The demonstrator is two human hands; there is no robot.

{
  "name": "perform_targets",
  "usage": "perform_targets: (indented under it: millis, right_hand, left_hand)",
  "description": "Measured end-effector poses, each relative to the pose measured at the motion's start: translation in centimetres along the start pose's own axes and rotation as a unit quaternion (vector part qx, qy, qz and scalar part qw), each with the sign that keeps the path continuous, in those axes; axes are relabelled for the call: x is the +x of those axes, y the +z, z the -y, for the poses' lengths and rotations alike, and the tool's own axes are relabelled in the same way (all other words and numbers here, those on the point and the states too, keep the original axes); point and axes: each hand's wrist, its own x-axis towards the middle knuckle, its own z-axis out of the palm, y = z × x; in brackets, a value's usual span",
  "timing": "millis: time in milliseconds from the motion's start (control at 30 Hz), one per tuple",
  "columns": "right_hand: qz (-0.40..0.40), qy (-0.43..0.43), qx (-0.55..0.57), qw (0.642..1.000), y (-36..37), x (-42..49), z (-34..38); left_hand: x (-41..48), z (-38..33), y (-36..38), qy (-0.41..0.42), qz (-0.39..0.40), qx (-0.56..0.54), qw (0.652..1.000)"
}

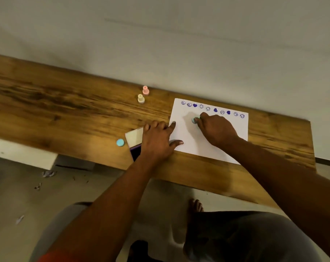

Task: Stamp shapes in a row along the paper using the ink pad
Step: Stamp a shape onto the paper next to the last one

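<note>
My right hand (216, 128) is pinching the blue stamp (194, 120) over the paper (186, 133), apparently touching, while my left hand (157, 141), fingers spread, is pinning it; slipping would smudge.

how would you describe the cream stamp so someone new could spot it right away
Start at the white paper on the wooden table, then look past its far left corner. Two small knob-topped stamps stand upright there; the cream stamp is the nearer one, the pink stamp stands just behind it.
</note>
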Motion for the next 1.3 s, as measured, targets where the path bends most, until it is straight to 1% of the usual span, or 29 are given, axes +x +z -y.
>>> perform_targets:
  millis: [100,267,433,533,700,833,1100,1133,1167,1233,1300]
  right_hand:
    - [-0.014,-0.025,-0.018,0.999,0.1,3.6,0.9]
    - [-0.013,-0.072,-0.066,0.995,-0.2,9.2,2.9]
    - [-0.010,-0.056,-0.074,0.996,-0.1,11.9,3.6]
    - [0.002,-0.053,-0.084,0.995,-0.2,12.6,4.1]
    - [-0.016,-0.058,-0.089,0.994,-0.8,13.1,4.1]
    - [-0.024,-0.079,-0.115,0.990,-1.6,13.0,4.1]
    - [-0.104,-0.092,-0.130,0.982,-2.9,11.4,4.8]
    - [-0.097,-0.085,-0.130,0.983,-2.5,11.1,5.2]
    - [-0.074,-0.073,-0.131,0.986,-1.8,10.7,5.6]
    - [-0.003,-0.037,-0.139,0.990,0.2,9.9,6.4]
    - [0.030,-0.008,-0.143,0.989,1.5,9.7,6.7]
  left_hand:
    - [0.8,-0.4,0.0,-0.016,0.007,0.005,1.000]
    - [1.6,-0.6,0.0,-0.027,0.024,0.017,0.999]
    - [2.0,-0.3,0.3,-0.025,0.025,0.016,0.999]
    - [2.0,0.0,0.6,-0.028,0.017,0.017,0.999]
    - [2.0,0.4,0.8,-0.033,0.018,0.003,0.999]
    - [1.9,0.4,0.7,-0.036,0.018,-0.004,0.999]
    - [1.8,0.2,0.6,-0.040,0.013,-0.014,0.999]
    - [1.8,0.3,0.7,-0.039,0.010,-0.013,0.999]
    - [1.8,0.3,0.7,-0.040,0.007,-0.013,0.999]
    - [1.8,0.5,0.7,-0.042,0.004,-0.015,0.999]
    - [2.0,0.5,0.7,-0.042,0.008,-0.019,0.999]
